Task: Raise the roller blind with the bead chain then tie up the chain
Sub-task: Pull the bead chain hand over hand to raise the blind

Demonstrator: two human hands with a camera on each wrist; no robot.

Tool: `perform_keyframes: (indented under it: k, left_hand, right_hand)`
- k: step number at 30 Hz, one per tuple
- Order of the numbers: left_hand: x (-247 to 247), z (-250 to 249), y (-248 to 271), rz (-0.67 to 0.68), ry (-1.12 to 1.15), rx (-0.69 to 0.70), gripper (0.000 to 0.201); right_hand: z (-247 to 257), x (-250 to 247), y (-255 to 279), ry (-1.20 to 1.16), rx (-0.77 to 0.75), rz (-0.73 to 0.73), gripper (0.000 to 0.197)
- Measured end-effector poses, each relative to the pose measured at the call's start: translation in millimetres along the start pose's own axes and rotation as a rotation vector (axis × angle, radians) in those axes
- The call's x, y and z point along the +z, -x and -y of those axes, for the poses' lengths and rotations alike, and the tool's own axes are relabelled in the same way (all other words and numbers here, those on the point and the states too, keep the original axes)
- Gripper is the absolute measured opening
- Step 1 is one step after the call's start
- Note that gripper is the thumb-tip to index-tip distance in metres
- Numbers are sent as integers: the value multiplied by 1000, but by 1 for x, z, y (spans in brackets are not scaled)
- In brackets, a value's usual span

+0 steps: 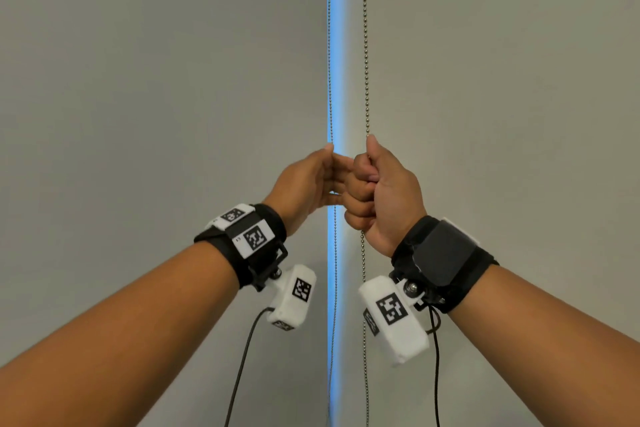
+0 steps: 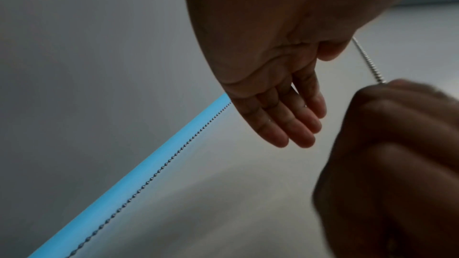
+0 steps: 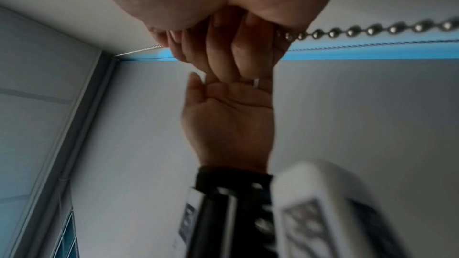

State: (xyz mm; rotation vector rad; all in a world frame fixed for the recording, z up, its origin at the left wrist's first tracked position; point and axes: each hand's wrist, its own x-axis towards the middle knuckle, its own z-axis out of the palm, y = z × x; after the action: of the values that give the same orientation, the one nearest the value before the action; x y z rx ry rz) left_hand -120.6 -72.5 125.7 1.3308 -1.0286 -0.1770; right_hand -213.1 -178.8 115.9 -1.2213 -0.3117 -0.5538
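grey fabric roller blind (image 1: 502, 80) hangs fully down; right hand (image 1: 384, 198) fists the metal bead chain (image 1: 364, 45); left hand (image 1: 311, 180) open, fingers straight; raising barely begun, tying left.

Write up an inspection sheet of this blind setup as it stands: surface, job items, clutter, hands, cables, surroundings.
Surface: no work surface seen; grey roller blind fills the view, fully down in frame.
Job's things: bead chain hangs in two vertical strands, untied, running out of view below.
Clutter: nothing seen.
Hands: right hand grips the right strand in a fist; left hand is beside the left strand with fingers straight, no grip visible.
Cables: black leads hang from the wrist cameras.
Surroundings: bright blue gap between the blinds; window frame in the right wrist view.
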Motion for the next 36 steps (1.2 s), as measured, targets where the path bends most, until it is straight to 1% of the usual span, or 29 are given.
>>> perform_keyframes:
  k: [6, 10, 13, 15, 17, 20, 24, 27, 29, 33, 36]
  left_hand:
    - [7, -26, -7, 48, -1, 26, 58]
    - [15, -30, -9, 82, 103, 33, 53]
    - [26, -30, -5, 54, 200, -9, 39]
    - [32, -25, -1, 25, 263, -44, 41]
    - [37, -20, 0, -29, 293, -46, 44]
    - [40, -16, 1, -76, 322, -34, 45]
    - [41, -4, 3, -98, 341, -51, 45]
    - [42, 9, 7, -105, 332, -59, 40]
    - [44, 14, 10, -108, 313, -78, 37]
    - [45, 23, 11, -132, 270, -98, 47]
    - [45, 32, 9, -184, 254, -94, 43]
  right_hand:
    - [-18, -5, 15, 34, 80, -7, 50]
    - [-36, -9, 27, 41, 170, -2, 50]
    - [-51, -18, 31, 27, 214, 18, 49]
    - [-58, -25, 29, 19, 231, 66, 44]
    - [-61, -32, 27, 54, 249, 121, 35]
    - [-62, -42, 23, 174, 217, 138, 36]
    - [-40, -49, 1, 158, 113, 63, 43]
    - [-7, -38, -19, 128, 39, 60, 39]
    - [14, -25, -29, 134, 23, 67, 41]
    - [41, 2, -49, 88, 5, 85, 49]
    - [47, 19, -57, 22, 26, 14, 47]
